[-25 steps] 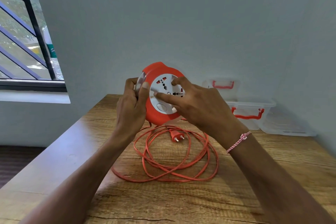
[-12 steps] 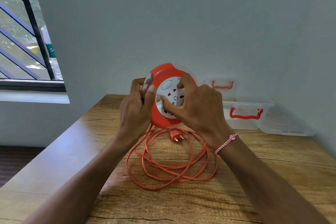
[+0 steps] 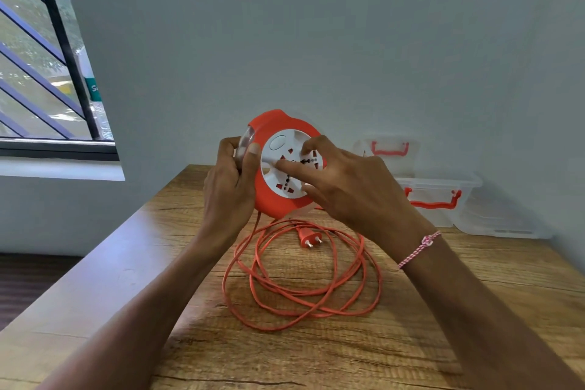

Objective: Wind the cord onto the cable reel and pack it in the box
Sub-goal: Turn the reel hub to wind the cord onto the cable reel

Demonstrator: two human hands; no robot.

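I hold a round orange cable reel (image 3: 272,203) upright above the wooden table (image 3: 316,355). Its white socket face (image 3: 278,155) points toward me. My left hand (image 3: 229,187) grips the reel's left rim, thumb on the front edge. The fingers of my right hand (image 3: 351,190) press on the white socket disc. The orange cord (image 3: 300,291) lies in loose loops on the table under the reel, one strand rising to the reel's bottom. Its two-pin plug (image 3: 308,237) rests inside the loops. A clear plastic box (image 3: 443,199) with orange latches stands at the back right.
A clear lid (image 3: 500,222) lies beside the box against the right wall, and a second orange latch piece (image 3: 389,149) stands behind the box. A barred window (image 3: 47,73) is at the left. The table's left edge drops to a dark floor (image 3: 28,282).
The white socket disc has turned under my right fingers: its oval button went from the bottom to the upper left. The cord loops on the table have shifted and tightened a little.
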